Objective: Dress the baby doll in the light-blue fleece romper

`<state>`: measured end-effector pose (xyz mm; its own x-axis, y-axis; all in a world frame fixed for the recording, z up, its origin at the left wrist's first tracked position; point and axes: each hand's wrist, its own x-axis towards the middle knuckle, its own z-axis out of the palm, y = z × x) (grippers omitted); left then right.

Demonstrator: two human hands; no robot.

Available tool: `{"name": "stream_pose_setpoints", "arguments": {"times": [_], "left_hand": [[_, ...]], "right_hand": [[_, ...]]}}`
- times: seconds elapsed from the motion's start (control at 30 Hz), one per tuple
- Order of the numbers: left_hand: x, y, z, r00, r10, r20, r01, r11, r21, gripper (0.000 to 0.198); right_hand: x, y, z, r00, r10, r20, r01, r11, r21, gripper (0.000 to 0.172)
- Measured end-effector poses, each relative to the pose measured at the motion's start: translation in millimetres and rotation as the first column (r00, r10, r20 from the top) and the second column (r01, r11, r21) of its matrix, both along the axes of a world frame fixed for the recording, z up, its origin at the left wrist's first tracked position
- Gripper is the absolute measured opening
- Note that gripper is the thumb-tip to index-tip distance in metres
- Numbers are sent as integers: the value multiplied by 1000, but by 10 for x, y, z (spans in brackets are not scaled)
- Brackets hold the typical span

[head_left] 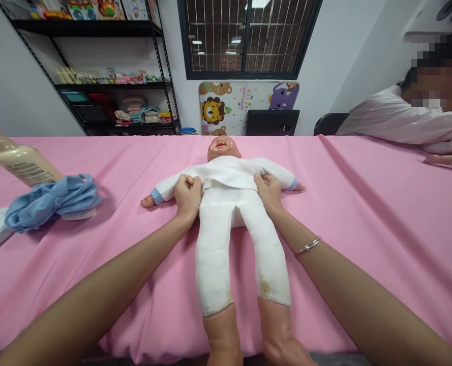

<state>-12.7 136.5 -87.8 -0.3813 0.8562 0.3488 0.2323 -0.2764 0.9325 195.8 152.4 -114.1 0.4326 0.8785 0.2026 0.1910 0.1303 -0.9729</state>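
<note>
Baby doll (226, 229) lies on back on pink-covered tabletop (363, 218), legs toward person. Left hand (188, 195) closed, gripping hem of white top (226, 172); right hand (268, 191) gripping opposite hem. Blue cloth (54, 202), lotion bottle (25, 158) off to left.

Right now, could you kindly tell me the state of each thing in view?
Doll: on its back, dressed, feet bare.
Top: on the doll, sleeves on.
Trousers: on the doll.
Left hand: curled, gripping the top's hem.
Right hand: on the top's hem.
Bottle: tilted.
Cloth: crumpled.
</note>
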Motion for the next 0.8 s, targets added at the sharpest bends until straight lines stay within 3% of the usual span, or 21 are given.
{"name": "stream_pose_setpoints", "arguments": {"times": [0.07,0.2,0.3,0.37,0.43,0.5,0.57,0.63,0.67,0.73,0.8], "left_hand": [[-14,-18,21,1000,-15,-9,15,1000,17,30],[-74,-65,48,929,-187,-319,175,982,-66,28],[-140,-102,85,818,-297,-493,254,955,-155,37],[-198,-106,126,739,-322,-591,300,944,-139,46],[-269,-86,178,648,-314,-694,346,933,-100,38],[-348,-48,237,620,-284,-731,369,928,-47,25],[-425,-6,296,682,-320,-657,411,911,-16,24],[-486,27,342,697,-491,-522,524,846,-95,32],[-507,35,357,657,-598,-460,593,786,-174,35],[-534,34,378,535,-762,-365,689,644,-334,37],[-543,13,396,452,-835,-312,715,549,-433,35]], "right_hand": [[16,-28,-2,999,-37,-8,37,999,-12,25],[83,-146,106,996,75,41,-73,996,-51,45],[155,-283,286,934,310,176,-283,945,-162,73],[196,-358,399,827,490,275,-430,867,-253,84],[228,-391,474,737,564,372,-476,824,-306,71],[267,-375,513,726,475,498,-381,880,-285,36],[329,-337,544,722,331,608,-256,944,-209,15],[412,-312,588,689,327,647,-244,945,-217,9],[453,-313,615,668,401,627,-286,916,-282,8],[508,-345,676,626,598,501,-384,795,-470,7],[509,-406,728,627,697,349,-435,684,-586,9]]}}
